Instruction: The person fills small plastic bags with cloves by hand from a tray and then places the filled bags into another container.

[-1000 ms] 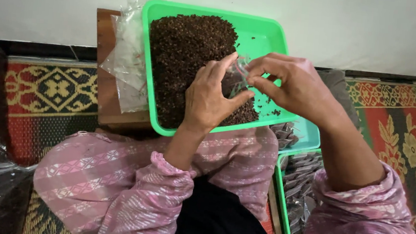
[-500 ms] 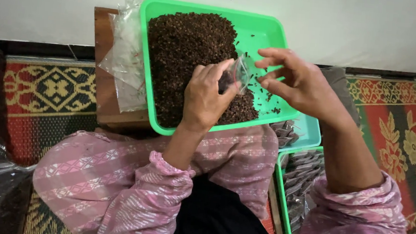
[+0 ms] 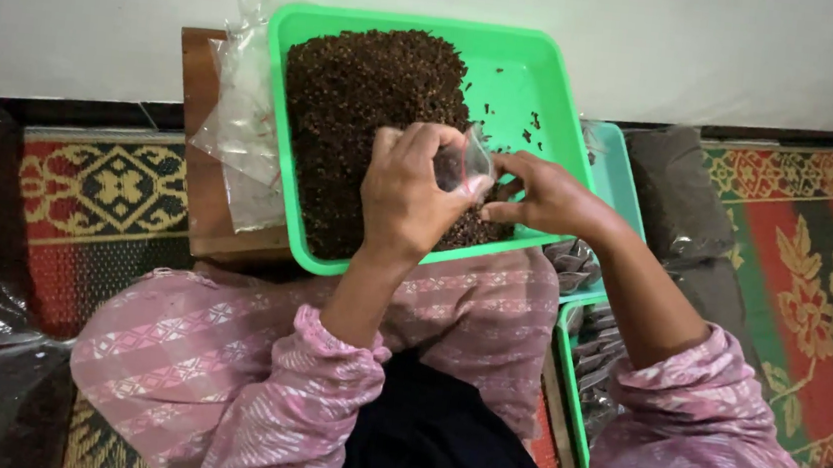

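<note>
Clearly the left hand (image 3: pixel 410 195) pinches a small clear bag (image 3: pixel 460 168) upright just above the green tray (image 3: pixel 550 85), over the heap of dark bits (image 3: pixel 368 99), while the right hand (image 3: pixel 540 195) pinches its rim so spills land back inside.

Tray (image 3: pixel 550 85): bright green, plain. Contents (image 3: pixel 368 99): dark brown, near black, granular heap with loose specks on the bare green.
Second tray (image 3: pixel 621 172): paler teal-green.
Small bag (image 3: pixel 463 166) between the hands: clear, with a thin red line.
Stack of bags (image 3: pixel 245 129): clear, red lines showing faintly.
Sleeves (image 3: pixel 323 386): pink with a white geometric weave.
Garment between the knees (image 3: pixel 418 445): black.
Low table (image 3: pixel 201 195): brown wood.
Mat (image 3: pixel 119 188): red, green and black, with yellow diamond and floral motifs.
Wall (image 3: pixel 104 16): white.
</note>
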